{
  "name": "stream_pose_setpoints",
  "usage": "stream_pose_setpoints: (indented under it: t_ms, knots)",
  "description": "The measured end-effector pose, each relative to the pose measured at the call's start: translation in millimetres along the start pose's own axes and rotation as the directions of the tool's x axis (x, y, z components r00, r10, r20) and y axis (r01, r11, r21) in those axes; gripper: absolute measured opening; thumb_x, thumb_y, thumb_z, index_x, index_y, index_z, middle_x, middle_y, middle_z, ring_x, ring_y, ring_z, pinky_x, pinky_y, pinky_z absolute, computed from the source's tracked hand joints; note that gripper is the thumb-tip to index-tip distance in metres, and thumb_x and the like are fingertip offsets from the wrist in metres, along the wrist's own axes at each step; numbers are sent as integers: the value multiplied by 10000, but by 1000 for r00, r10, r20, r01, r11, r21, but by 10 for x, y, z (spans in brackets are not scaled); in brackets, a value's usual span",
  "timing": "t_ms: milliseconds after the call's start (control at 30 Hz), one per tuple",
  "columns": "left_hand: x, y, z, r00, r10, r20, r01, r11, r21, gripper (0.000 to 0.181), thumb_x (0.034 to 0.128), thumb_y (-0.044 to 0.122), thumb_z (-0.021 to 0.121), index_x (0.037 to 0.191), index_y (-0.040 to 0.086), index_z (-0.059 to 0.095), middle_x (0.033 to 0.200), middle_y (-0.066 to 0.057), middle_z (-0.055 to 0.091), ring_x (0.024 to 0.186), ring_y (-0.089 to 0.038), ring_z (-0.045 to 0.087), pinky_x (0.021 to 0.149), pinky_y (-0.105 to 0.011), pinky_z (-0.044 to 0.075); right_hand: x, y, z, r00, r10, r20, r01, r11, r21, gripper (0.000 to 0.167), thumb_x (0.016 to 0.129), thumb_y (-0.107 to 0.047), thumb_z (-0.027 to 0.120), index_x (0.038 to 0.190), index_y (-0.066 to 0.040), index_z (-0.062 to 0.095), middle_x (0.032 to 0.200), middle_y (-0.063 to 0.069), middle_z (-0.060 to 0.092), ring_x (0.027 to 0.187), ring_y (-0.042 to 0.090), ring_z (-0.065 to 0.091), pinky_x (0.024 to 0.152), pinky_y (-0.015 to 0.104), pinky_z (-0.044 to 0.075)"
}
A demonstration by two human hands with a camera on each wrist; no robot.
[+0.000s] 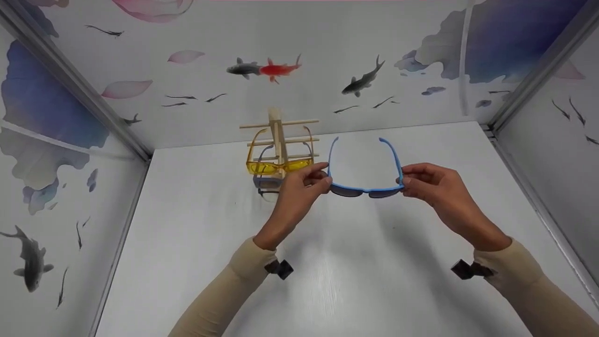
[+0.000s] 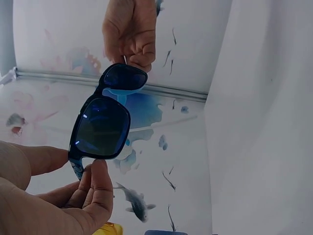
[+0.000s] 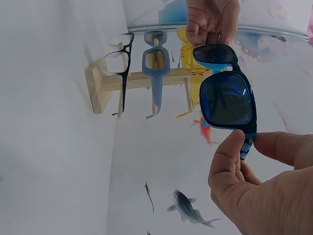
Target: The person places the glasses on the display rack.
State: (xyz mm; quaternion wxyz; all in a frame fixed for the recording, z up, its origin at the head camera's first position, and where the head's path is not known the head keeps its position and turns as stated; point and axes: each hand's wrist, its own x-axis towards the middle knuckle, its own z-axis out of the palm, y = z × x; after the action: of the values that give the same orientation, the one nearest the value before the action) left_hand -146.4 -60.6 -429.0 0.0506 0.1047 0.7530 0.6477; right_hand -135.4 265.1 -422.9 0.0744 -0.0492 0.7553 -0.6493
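A pair of blue sunglasses [image 1: 366, 190] with dark lenses is held up above the white table, temples unfolded and pointing away from me. My left hand [image 1: 301, 189] pinches the left hinge corner between thumb and fingers. At the opposite corner, my right hand [image 1: 435, 189] pinches the frame the same way. Both lenses show in the left wrist view, where the sunglasses [image 2: 103, 127] span between the two hands. Just behind my left hand stands a wooden glasses rack [image 1: 277, 135], partly covered by that hand in the head view.
The rack carries yellow glasses [image 1: 262, 167], grey-blue glasses [image 3: 156, 61] below them and black-framed clear glasses [image 3: 126, 63] lowest. Its top pegs [image 1: 255, 126] hold nothing. White walls with painted fish [image 1: 362, 83] enclose the table [image 1: 187, 262] at the back and sides.
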Motion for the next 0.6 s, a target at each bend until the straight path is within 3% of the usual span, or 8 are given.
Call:
stream_pose_setpoints:
  t_ms: [600]
  knots:
    - [15,179,-119,998,60,-14,-59,998,28,424,1069,114,718,1467,-25,671,1136,-118,740,1010,-213,755,932,-359,640,57,-180,31,998,-56,12,56,998,3,379,1070,-165,756,1354,68,665,1182,134,774,1024,202,769,956,311,638]
